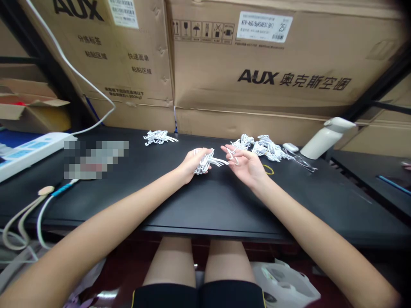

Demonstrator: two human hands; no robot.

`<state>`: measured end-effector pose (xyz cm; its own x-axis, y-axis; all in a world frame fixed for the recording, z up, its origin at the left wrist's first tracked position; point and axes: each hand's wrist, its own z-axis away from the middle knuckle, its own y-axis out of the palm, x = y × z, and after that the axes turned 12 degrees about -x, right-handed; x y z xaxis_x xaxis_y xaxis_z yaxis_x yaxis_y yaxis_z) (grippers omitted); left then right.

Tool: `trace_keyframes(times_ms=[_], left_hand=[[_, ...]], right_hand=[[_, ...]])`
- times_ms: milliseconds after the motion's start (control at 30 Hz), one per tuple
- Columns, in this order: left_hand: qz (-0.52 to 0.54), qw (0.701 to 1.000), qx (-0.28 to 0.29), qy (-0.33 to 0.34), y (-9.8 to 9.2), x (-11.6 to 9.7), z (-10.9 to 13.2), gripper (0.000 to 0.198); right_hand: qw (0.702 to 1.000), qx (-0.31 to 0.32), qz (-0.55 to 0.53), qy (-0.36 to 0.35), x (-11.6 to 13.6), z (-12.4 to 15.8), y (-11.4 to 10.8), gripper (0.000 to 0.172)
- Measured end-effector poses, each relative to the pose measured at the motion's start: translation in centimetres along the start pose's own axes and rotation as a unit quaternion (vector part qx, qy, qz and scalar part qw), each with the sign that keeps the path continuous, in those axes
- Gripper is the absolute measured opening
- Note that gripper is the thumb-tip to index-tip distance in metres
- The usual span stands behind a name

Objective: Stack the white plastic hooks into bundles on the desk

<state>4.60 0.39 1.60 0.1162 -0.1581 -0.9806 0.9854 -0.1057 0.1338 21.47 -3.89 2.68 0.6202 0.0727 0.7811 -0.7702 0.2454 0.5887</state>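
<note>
My left hand is closed around a bundle of small white plastic hooks, held just above the black table. My right hand is palm up beside it, fingers loosely curled, pinching a single white hook between thumb and fingertips. The two hands almost touch. A loose heap of the same white hooks lies just behind my right hand. A tied bundle of hooks rests further back on the left.
A yellow rubber band lies right of my right hand. A white tape dispenser-like device stands at the back right. Large AUX cardboard boxes wall the back. A power strip and cables occupy the left.
</note>
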Motion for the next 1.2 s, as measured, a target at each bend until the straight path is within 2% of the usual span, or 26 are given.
trace_keyframes(times_ms=[300,567,767,933,1200], left_hand=[[0.001,1.0,-0.005,0.002,0.0,0.1,-0.2,0.024],[0.006,1.0,-0.009,0.003,-0.1,0.1,-0.1,0.025],[0.016,1.0,-0.016,0.001,0.0,0.0,-0.1,0.025],[0.018,1.0,-0.024,-0.005,0.0,-0.2,0.0,0.023],[0.021,0.999,-0.031,0.009,0.1,-0.2,0.1,0.026]], right_hand=[[0.998,0.001,0.065,-0.019,-0.4,-0.3,0.1,0.011],[0.995,-0.019,0.086,-0.041,-0.4,-0.2,0.1,0.029],[0.986,-0.03,0.127,-0.102,-0.8,0.1,0.3,0.032],[0.972,-0.009,0.185,-0.144,-1.5,0.0,0.3,0.032],[0.958,0.046,0.234,-0.157,-2.0,0.0,0.3,0.037]])
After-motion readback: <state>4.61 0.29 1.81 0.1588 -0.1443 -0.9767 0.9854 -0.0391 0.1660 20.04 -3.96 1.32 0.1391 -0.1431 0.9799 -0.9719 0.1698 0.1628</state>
